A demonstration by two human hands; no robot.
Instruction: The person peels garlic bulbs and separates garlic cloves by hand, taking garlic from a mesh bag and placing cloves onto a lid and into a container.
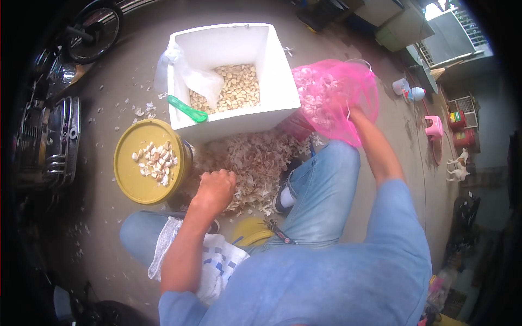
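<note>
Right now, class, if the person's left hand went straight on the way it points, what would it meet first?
The left hand would probably meet the heap of papery skins; the hand's height is unclear, so it might pass above to the white box.

Lies rumpled just to the right of the white box (239, 126) as a thin, see-through pink bag (365, 95), bulging with pale garlic (312, 96). Shows again as whitish and tan cloves (157, 162), loosely clustered on the round yellow lid (130, 176), and as cream-coloured cloves (236, 87) spread inside the box.
</note>
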